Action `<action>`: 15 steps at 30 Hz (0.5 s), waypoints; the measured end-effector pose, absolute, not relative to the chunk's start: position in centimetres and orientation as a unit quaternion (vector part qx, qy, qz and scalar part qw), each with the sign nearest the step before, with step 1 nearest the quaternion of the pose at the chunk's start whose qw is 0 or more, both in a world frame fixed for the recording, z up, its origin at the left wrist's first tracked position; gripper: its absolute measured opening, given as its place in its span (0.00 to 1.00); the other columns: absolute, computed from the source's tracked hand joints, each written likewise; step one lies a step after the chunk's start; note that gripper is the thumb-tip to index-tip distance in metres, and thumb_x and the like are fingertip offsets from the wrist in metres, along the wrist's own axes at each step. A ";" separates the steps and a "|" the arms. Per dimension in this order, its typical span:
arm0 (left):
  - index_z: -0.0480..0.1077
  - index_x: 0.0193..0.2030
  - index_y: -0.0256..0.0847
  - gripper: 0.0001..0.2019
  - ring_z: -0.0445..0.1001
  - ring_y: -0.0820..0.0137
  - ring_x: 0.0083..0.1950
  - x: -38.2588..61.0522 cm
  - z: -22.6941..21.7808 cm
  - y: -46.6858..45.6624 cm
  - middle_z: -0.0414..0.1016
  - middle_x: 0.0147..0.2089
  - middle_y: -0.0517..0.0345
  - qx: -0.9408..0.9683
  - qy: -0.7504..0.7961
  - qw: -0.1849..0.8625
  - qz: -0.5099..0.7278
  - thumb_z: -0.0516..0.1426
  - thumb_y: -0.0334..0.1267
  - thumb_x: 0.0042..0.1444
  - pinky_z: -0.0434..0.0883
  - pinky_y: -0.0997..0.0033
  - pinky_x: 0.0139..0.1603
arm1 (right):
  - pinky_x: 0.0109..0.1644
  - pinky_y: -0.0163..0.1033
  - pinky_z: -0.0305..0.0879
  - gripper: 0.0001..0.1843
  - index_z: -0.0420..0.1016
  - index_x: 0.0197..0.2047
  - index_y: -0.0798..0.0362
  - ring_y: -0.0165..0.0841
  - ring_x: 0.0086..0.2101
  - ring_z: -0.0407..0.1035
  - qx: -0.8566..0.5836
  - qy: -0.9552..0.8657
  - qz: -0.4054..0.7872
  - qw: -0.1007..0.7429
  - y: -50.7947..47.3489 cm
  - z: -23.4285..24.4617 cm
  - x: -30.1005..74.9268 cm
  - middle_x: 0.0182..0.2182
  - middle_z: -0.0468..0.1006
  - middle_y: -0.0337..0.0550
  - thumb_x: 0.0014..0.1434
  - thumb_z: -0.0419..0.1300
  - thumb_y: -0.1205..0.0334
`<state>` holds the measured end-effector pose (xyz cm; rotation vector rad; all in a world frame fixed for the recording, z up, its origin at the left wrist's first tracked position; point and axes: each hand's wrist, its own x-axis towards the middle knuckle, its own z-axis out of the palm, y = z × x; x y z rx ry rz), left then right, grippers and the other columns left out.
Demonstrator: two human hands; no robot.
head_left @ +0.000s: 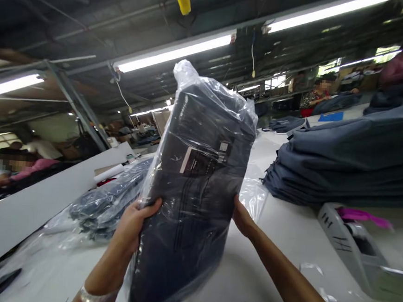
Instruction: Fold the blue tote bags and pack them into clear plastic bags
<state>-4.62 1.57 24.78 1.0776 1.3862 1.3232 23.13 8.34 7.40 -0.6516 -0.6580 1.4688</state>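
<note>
A dark folded garment in a clear plastic bag (197, 202) stands raised and tilted in front of me, above the white table (262, 267). My left hand (135, 222) grips its left edge, with the thumb on the front face. On the other side, my right hand (243, 217) clasps the right edge, its fingers mostly hidden behind the package. Labels with print (202, 160) show through the plastic. At the top, the bag's loose end is bunched and crumpled.
Bagged garments (107, 199) lie to the left. Stacked dark garments (347, 158) fill the right side, behind a grey tape dispenser (357, 256) with a pink strip. Clear plastic bags (254, 192) lie on the table. Other people sit at far left and far right.
</note>
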 end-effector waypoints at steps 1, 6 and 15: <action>0.74 0.41 0.36 0.24 0.78 0.62 0.27 -4.5 24.4 0.8 0.80 0.29 0.54 0.409 0.561 0.478 0.538 0.70 0.43 0.35 0.77 0.61 0.31 | 0.59 0.46 0.67 0.41 0.72 0.59 0.49 0.42 0.55 0.70 -0.290 -0.312 0.642 0.637 9.1 8.6 23.2 0.57 0.75 0.48 0.49 0.65 0.31; 0.73 0.51 0.40 0.26 0.82 0.58 0.40 -2.2 20.4 -2.0 0.83 0.40 0.52 0.366 0.516 0.499 0.593 0.67 0.47 0.46 0.80 0.58 0.41 | 0.40 0.41 0.73 0.32 0.79 0.45 0.55 0.41 0.38 0.76 -0.468 -0.432 0.466 0.614 12.2 14.8 26.8 0.41 0.83 0.48 0.49 0.68 0.36; 0.73 0.55 0.42 0.28 0.72 0.58 0.62 6.9 8.8 -5.7 0.77 0.57 0.49 0.298 0.503 0.609 0.535 0.68 0.51 0.49 0.66 0.59 0.66 | 0.39 0.37 0.65 0.24 0.81 0.36 0.54 0.38 0.35 0.74 -0.559 -0.717 0.170 0.380 18.2 18.3 30.2 0.31 0.81 0.43 0.54 0.64 0.39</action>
